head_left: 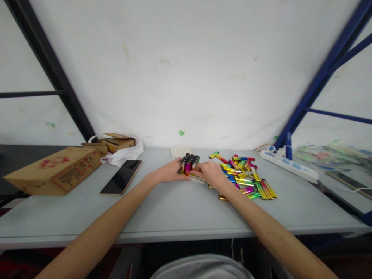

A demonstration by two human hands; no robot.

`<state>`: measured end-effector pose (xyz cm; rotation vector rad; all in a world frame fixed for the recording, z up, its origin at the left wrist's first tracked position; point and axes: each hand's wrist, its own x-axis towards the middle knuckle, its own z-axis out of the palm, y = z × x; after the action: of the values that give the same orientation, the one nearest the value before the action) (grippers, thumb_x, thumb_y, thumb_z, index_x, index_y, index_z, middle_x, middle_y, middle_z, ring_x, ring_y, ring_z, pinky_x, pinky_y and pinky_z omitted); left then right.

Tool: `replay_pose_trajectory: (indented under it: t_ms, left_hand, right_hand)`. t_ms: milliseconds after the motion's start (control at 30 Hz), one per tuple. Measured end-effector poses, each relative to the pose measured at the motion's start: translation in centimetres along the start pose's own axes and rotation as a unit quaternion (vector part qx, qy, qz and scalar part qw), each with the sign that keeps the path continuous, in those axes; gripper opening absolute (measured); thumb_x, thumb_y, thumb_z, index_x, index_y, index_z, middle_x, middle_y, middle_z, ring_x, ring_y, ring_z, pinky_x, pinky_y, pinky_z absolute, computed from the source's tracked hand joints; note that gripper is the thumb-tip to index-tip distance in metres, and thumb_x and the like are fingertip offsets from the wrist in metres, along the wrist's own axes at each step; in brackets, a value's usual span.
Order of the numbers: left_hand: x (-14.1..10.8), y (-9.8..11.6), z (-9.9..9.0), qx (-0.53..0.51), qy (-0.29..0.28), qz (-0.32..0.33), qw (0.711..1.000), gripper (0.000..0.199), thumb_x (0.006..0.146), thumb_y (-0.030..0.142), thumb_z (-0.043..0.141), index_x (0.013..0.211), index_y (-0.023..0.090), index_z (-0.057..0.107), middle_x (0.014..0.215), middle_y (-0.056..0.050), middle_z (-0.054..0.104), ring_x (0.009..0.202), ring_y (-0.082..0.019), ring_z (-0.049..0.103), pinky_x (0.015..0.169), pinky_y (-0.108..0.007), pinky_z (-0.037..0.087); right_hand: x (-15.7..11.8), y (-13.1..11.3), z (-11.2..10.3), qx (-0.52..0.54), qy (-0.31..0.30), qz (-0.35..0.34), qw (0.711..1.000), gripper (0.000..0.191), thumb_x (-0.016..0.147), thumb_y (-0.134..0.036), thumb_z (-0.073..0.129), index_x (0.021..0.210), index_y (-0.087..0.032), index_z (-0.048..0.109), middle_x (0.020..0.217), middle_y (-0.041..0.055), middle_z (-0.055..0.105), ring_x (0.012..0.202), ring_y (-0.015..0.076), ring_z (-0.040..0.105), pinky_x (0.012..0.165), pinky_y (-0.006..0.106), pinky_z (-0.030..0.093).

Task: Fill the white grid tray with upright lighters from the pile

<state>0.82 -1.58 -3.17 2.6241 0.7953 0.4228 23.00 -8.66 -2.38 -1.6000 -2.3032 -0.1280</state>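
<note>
A tight cluster of upright metallic tubes with black tops (pixel 190 159) stands in a pale holder (pixel 198 179) at the middle of the table. My left hand (pixel 171 171) is wrapped round the left side of the cluster. On the right side, my right hand (pixel 211 173) has its fingers bent against the front tubes and the holder; whether it grips a single tube is too small to tell. Many loose shiny tubes (pixel 245 181) in yellow, green, red, purple and blue lie in a pile right beside my right hand.
Behind the cluster lies a white grid-like tray (pixel 181 152). To the left are a phone (pixel 122 177), a cardboard box (pixel 55 168) and a white bag (pixel 124 155) with an open carton (pixel 117 143). A power strip (pixel 289 164) lies at the right.
</note>
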Motion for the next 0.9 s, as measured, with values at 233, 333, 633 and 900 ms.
replay_pose_trajectory:
  t_ms: [233, 333, 633, 900]
  left_hand:
    - [0.1, -0.3, 0.2, 0.011, -0.007, -0.014, 1.000, 0.054, 0.083, 0.066, 0.069, 0.110, 0.019, 0.074, 0.127, -0.011, 0.064, 0.123, -0.031, 0.054, 0.116, -0.038, 0.040]
    - [0.1, -0.3, 0.3, 0.019, -0.013, -0.007, 1.000, 0.052, 0.084, 0.067, 0.066, 0.101, 0.019, 0.074, 0.120, -0.010, 0.066, 0.122, -0.030, 0.053, 0.114, -0.039, 0.041]
    - [0.2, -0.1, 0.1, 0.041, -0.024, -0.036, 0.998, 0.053, 0.083, 0.069, 0.066, 0.088, 0.017, 0.071, 0.114, -0.013, 0.065, 0.119, -0.032, 0.055, 0.112, -0.041, 0.043]
    - [0.2, -0.7, 0.4, 0.008, 0.000, -0.019, 1.000, 0.056, 0.079, 0.072, 0.068, 0.093, 0.018, 0.073, 0.112, -0.010, 0.067, 0.116, -0.030, 0.055, 0.111, -0.037, 0.042]
  right_hand:
    - [-0.3, 5.2, -3.8, 0.049, 0.119, 0.047, 0.991, 0.051, 0.107, -0.045, 0.036, 0.086, -0.017, 0.072, 0.075, 0.0081, 0.073, 0.067, 0.0185, 0.064, 0.067, 0.028, 0.040]
    - [-0.5, 12.4, -6.1, -0.019, 0.161, 0.120, 0.979, 0.033, 0.099, -0.025, 0.044, 0.113, -0.012, 0.071, 0.106, 0.0155, 0.076, 0.093, 0.0237, 0.069, 0.084, 0.031, 0.047]
    - [-4.4, 24.6, -5.3, -0.099, -0.089, 0.180, 0.975, 0.035, 0.083, -0.004, 0.055, 0.108, -0.010, 0.078, 0.113, 0.0179, 0.077, 0.104, 0.0265, 0.073, 0.095, 0.033, 0.053]
    - [-5.1, 25.5, -5.5, -0.076, -0.077, 0.174, 0.979, 0.017, 0.083, -0.016, 0.064, 0.093, -0.016, 0.078, 0.087, 0.0110, 0.080, 0.080, 0.0249, 0.073, 0.075, 0.032, 0.053]
